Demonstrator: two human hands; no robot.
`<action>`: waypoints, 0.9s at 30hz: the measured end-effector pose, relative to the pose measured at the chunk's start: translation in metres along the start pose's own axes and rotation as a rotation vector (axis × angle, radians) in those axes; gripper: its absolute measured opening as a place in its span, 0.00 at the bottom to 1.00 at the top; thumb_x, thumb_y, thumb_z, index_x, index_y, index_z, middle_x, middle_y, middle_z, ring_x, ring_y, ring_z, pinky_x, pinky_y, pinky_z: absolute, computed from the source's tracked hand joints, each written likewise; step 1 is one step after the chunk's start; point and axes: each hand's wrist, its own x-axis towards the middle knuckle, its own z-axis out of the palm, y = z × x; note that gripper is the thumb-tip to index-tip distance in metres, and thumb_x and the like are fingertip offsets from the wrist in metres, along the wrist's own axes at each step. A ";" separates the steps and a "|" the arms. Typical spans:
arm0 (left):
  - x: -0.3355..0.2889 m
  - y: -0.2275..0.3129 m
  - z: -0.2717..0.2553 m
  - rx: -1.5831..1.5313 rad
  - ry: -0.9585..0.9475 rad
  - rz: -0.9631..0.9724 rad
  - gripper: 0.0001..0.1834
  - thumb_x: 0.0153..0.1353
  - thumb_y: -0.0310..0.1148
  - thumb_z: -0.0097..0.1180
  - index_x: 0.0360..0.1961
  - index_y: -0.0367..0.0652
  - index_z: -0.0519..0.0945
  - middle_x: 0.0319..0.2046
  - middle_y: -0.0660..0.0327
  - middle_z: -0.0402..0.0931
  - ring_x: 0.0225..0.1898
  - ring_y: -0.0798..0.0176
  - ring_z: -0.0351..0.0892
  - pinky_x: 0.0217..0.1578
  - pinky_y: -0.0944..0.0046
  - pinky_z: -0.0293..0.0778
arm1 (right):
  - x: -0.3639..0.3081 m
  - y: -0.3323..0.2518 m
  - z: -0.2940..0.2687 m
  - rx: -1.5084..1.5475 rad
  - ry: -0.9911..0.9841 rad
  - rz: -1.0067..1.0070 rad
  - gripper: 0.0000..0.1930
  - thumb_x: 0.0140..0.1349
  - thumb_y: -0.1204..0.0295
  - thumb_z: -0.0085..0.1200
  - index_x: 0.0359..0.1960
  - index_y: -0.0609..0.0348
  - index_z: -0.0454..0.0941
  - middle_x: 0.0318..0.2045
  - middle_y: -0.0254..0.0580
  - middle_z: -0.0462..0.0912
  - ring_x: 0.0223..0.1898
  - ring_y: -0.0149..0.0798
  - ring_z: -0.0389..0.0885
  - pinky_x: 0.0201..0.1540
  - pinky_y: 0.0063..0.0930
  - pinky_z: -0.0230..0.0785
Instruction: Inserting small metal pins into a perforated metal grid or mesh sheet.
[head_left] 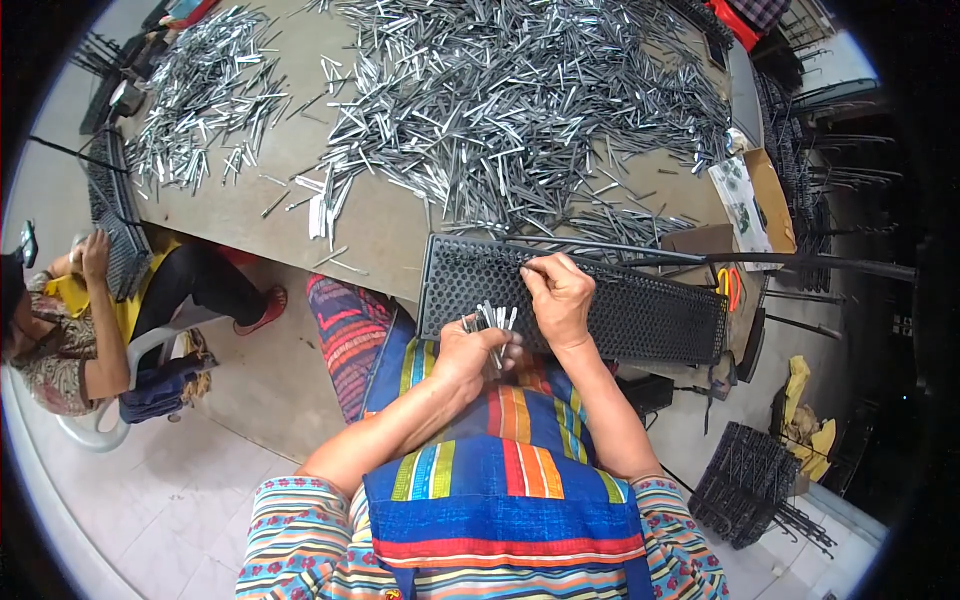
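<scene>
Left hand (pixel 466 352) loaded, right hand (pixel 564 300) pinched at the perforated tray (pixel 650 312)

Here we are at the hands: the left grasps a fanned bunch of slim metal strips (pixel 497 318), while the right has thumb and forefinger pressed together over the black tray's upper part. Anything between those fingertips? Cannot tell. The tray stretches behind both hands and well out to the right, at the counter's near edge.

And the score? Much of the tray's face to the left of the right hand shows bare holes; darker specks near the fingertips could be seated pieces, too small to call. By my reading it's early: beyond the hands lies a huge loose heap of strips (pixel 480 110), with a smaller heap (pixel 205 100) out to the far left.

The counter (pixel 392 225) runs away ahead, tan and bare in patches. Right of the hands, orange-and-yellow handles (pixel 733 288), probably scissors, and past them a cardboard box (pixel 775 200). Well left, a seated co-worker (pixel 60 345) has a hand by a second perforated tray (pixel 115 200). Below right, black wire racks (pixel 742 480) stand on the pale tiled floor (pixel 190 500), crumpled yellow material (pixel 810 425) beside them.
</scene>
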 end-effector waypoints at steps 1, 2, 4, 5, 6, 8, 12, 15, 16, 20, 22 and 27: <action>0.000 0.000 -0.001 -0.001 0.000 0.000 0.07 0.52 0.18 0.55 0.34 0.34 0.77 0.28 0.52 0.81 0.24 0.60 0.82 0.22 0.65 0.79 | -0.001 -0.002 -0.003 -0.008 -0.036 0.051 0.04 0.50 0.78 0.60 0.28 0.64 0.81 0.22 0.43 0.79 0.20 0.38 0.79 0.24 0.28 0.68; 0.001 -0.001 -0.001 -0.021 -0.017 0.008 0.07 0.52 0.18 0.56 0.34 0.34 0.77 0.28 0.52 0.81 0.24 0.60 0.82 0.22 0.64 0.79 | -0.005 0.002 -0.007 0.044 -0.102 0.106 0.05 0.49 0.77 0.61 0.29 0.63 0.81 0.20 0.41 0.78 0.18 0.36 0.77 0.22 0.27 0.66; 0.001 0.001 -0.001 -0.041 -0.035 0.016 0.08 0.52 0.18 0.56 0.35 0.34 0.77 0.28 0.52 0.81 0.25 0.60 0.82 0.22 0.64 0.79 | -0.015 0.012 -0.006 0.131 -0.170 0.270 0.05 0.49 0.76 0.61 0.29 0.63 0.82 0.20 0.41 0.78 0.18 0.35 0.76 0.22 0.26 0.66; 0.000 0.003 -0.001 -0.028 -0.024 0.012 0.08 0.52 0.17 0.56 0.35 0.34 0.77 0.28 0.52 0.81 0.25 0.59 0.82 0.23 0.63 0.80 | -0.019 0.010 -0.007 0.219 -0.239 0.436 0.06 0.49 0.76 0.62 0.30 0.63 0.82 0.19 0.40 0.78 0.17 0.35 0.75 0.22 0.26 0.66; 0.000 0.003 -0.001 -0.015 -0.013 0.007 0.08 0.52 0.17 0.55 0.35 0.34 0.77 0.28 0.52 0.81 0.25 0.59 0.82 0.23 0.63 0.80 | -0.022 0.007 -0.007 0.140 -0.198 0.394 0.09 0.49 0.75 0.63 0.33 0.61 0.82 0.21 0.40 0.78 0.18 0.36 0.75 0.23 0.28 0.67; 0.001 0.001 -0.001 -0.009 -0.016 0.014 0.08 0.52 0.17 0.55 0.36 0.33 0.76 0.28 0.51 0.81 0.25 0.59 0.82 0.23 0.63 0.81 | -0.017 -0.001 -0.002 0.062 -0.092 0.240 0.10 0.48 0.77 0.63 0.34 0.63 0.82 0.20 0.38 0.76 0.18 0.30 0.71 0.22 0.24 0.64; -0.001 0.001 0.001 -0.004 -0.029 0.002 0.09 0.53 0.17 0.53 0.36 0.33 0.76 0.28 0.50 0.80 0.25 0.58 0.82 0.24 0.62 0.81 | 0.002 -0.008 0.008 -0.093 0.012 -0.099 0.07 0.49 0.80 0.61 0.33 0.62 0.81 0.23 0.41 0.77 0.21 0.37 0.75 0.25 0.26 0.67; -0.001 0.001 -0.002 -0.001 -0.035 0.001 0.09 0.53 0.16 0.52 0.37 0.33 0.76 0.28 0.50 0.80 0.25 0.57 0.82 0.24 0.62 0.81 | 0.006 -0.006 0.010 -0.154 0.003 -0.171 0.03 0.52 0.80 0.57 0.29 0.62 0.80 0.25 0.45 0.79 0.25 0.44 0.80 0.28 0.31 0.70; -0.001 0.003 -0.002 -0.005 -0.034 0.002 0.09 0.53 0.16 0.52 0.37 0.33 0.76 0.28 0.50 0.80 0.25 0.57 0.82 0.24 0.62 0.81 | 0.004 -0.001 0.009 -0.132 0.016 -0.154 0.04 0.51 0.79 0.58 0.29 0.60 0.80 0.25 0.43 0.79 0.25 0.45 0.80 0.27 0.32 0.71; -0.002 0.005 -0.003 -0.020 -0.020 -0.009 0.09 0.53 0.17 0.53 0.37 0.33 0.76 0.28 0.50 0.80 0.25 0.57 0.82 0.24 0.62 0.81 | 0.002 0.000 0.008 -0.099 0.013 -0.170 0.04 0.50 0.78 0.60 0.28 0.58 0.80 0.24 0.41 0.78 0.25 0.46 0.80 0.26 0.32 0.71; -0.001 0.005 -0.003 -0.030 -0.015 -0.007 0.08 0.53 0.17 0.53 0.36 0.33 0.76 0.28 0.50 0.80 0.25 0.56 0.82 0.24 0.62 0.81 | 0.005 -0.002 0.012 -0.128 0.007 -0.210 0.04 0.49 0.78 0.61 0.28 0.58 0.80 0.24 0.41 0.79 0.25 0.46 0.80 0.26 0.32 0.71; 0.002 0.003 -0.005 -0.057 -0.004 -0.029 0.07 0.53 0.17 0.53 0.35 0.32 0.76 0.28 0.50 0.80 0.25 0.56 0.82 0.24 0.61 0.81 | 0.005 -0.002 0.009 -0.125 0.017 -0.155 0.04 0.48 0.79 0.61 0.27 0.60 0.81 0.23 0.43 0.80 0.24 0.44 0.80 0.27 0.31 0.71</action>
